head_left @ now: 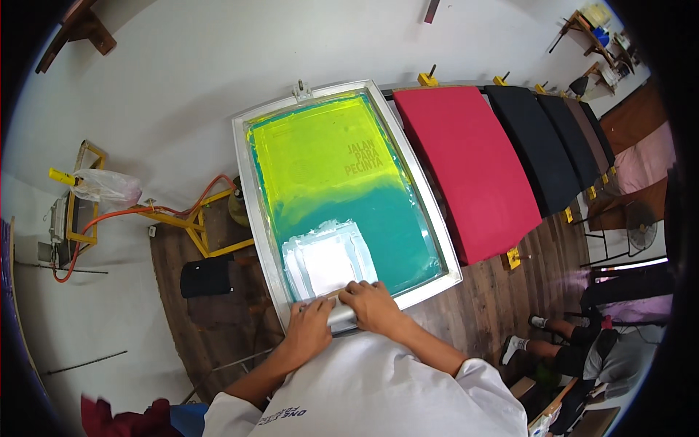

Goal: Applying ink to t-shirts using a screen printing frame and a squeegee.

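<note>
A screen printing frame with a pale rim lies in front of me. Its mesh is yellow-green in the far part and teal in the near part, with lettering at the far right. White ink is spread in a patch at the near left of the mesh. A grey squeegee lies across the near end of the frame. My left hand is closed over its left end. Beside it my right hand grips the right end. The squeegee's blade edge is hidden.
To the right, a red shirt and black shirts lie stretched on boards in a row. A yellow metal stand with an orange hose is at the left. A seated person and a fan are at the right.
</note>
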Demonstrator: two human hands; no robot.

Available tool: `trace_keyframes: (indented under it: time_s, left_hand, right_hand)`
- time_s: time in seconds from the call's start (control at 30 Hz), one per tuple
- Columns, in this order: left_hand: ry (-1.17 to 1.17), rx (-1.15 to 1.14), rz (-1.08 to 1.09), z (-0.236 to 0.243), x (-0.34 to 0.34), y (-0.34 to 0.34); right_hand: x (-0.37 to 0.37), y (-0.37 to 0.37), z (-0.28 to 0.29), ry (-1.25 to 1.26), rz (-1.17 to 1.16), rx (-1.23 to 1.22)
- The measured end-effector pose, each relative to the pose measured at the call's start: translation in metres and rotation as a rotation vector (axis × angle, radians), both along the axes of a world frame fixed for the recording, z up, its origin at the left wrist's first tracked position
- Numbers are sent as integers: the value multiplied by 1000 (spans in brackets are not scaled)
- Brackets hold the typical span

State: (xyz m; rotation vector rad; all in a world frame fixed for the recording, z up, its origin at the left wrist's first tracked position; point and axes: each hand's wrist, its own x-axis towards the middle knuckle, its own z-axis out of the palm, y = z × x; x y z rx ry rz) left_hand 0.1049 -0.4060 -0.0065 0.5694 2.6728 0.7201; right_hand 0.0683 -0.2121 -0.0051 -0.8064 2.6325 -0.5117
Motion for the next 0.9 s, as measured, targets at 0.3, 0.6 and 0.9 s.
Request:
trace_keyframes:
  time_s: [0.3,0.6,0.9]
  left_hand:
    - [255,87,184,-10,-117,-30]
    - [117,150,191,-6,-95,-18]
    - [-48,110,130,-3,-12,-4]
  right_hand:
    - [-119,-41,1,138,-90,-16]
    - [-95,-34,-10,78,-155,-81]
    - [-3,-15,-10,3,-164,-86]
